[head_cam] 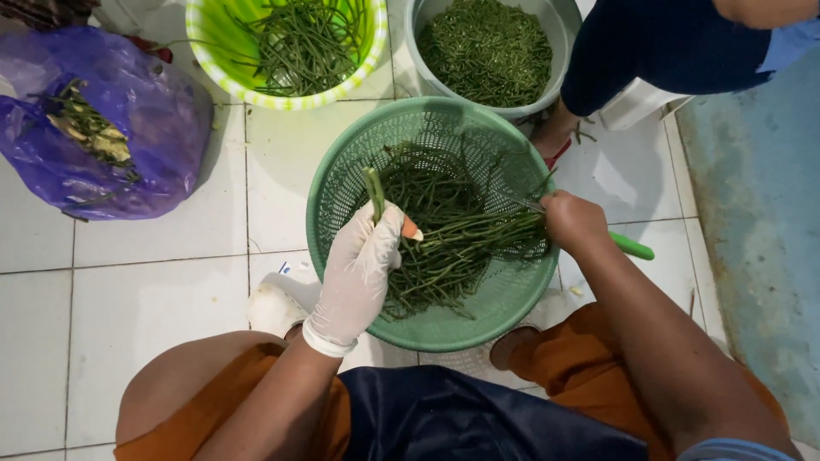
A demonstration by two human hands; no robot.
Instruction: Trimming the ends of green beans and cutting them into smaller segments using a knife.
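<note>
Green stalks [453, 235] in green basket [342, 171], gloved left hand [363, 265] clenched around one stalk, bare right hand [574, 220] gripping green-handled knife [630, 246]

Soft, even light falls from above, bright on the white tiled floor [154, 290], with only faint shadows beside the round green plastic basket [342, 171]. A mild sheen marks the crumpled purple plastic bag [162, 111]. Focus is fairly sharp, though straight lines bend slightly near the edges.

head-worn view, straight down, close over lap and tiled floor [154, 316]
</note>
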